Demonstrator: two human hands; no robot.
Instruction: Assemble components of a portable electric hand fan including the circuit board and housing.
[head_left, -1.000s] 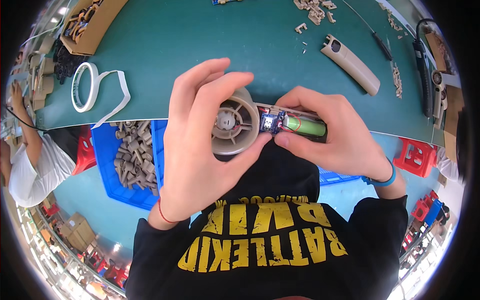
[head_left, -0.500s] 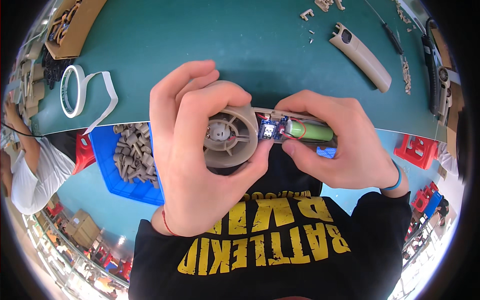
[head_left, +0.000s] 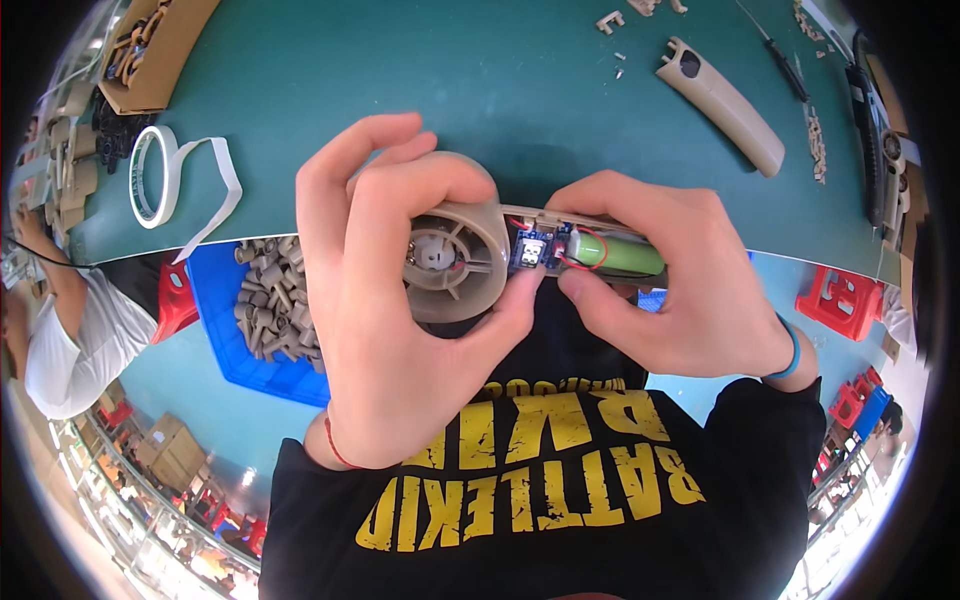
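A beige handheld fan is held between my hands just in front of the table's near edge, its round head to the left. My left hand curls round the fan head, with the thumb reaching below it toward the blue circuit board. At the handle end, my right hand grips the handle between thumb and fingers. The handle lies uncovered, showing the board, red wires and a green battery cell. A loose beige handle cover lies on the table at the far right.
A tape roll with a loose white strip lies at the table's left. Below it, a blue bin holds many beige parts. A cardboard box stands far left, and a screwdriver lies far right. A co-worker's arm shows at left.
Both hands keep their hold on the fan, which sits very slightly higher in the picture. The surroundings have shifted a little with the view.
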